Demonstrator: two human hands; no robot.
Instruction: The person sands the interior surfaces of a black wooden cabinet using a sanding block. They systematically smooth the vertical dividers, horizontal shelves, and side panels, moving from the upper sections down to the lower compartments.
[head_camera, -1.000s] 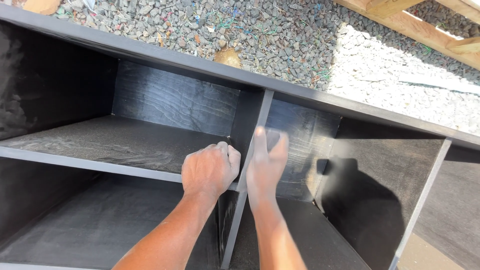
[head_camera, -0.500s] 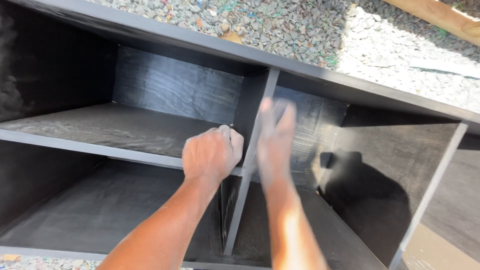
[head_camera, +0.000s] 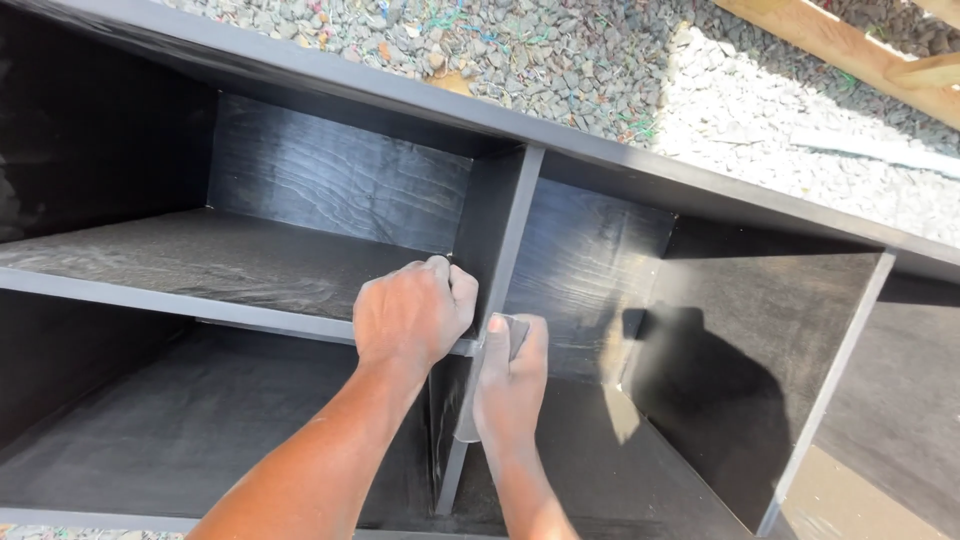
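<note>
1. Black cabinet (head_camera: 330, 180): lies open side up on gravel (head_camera: 560, 50), painted dark, wood grain showing on the back panel. Wooden beam (head_camera: 850, 55) on the gravel at the far right, well apart from the work.
2. Shelf (head_camera: 200, 255): runs from the left and meets the upright divider (head_camera: 495, 230) at a joint right under the hands. Sunlit compartment to the right of the divider throws a dark shadow on its wall.
3. Left hand (head_camera: 410, 320): curled into a fist, knuckles up, clamped over the shelf's front edge where it butts the divider. Reads as bracing.
4. Right hand (head_camera: 510, 385): fingers together and flat, pressing a small grey pad (head_camera: 468, 425) against the right face and front edge of the divider, just beside the left fist. Pad mostly covered by the palm; only its lower end peeks out, so can't tell sandpaper from sponge.
5. Step in hand, my read: rubbing down the divider edge at the shelf joint. Hand is about mid-height on the divider, just below the joint.
6. Next move calls for: steady flat pressure along the edge, pad kept square so it doesn't round the corner or slip into the left-hand knuckles, left hand holding firm.
</note>
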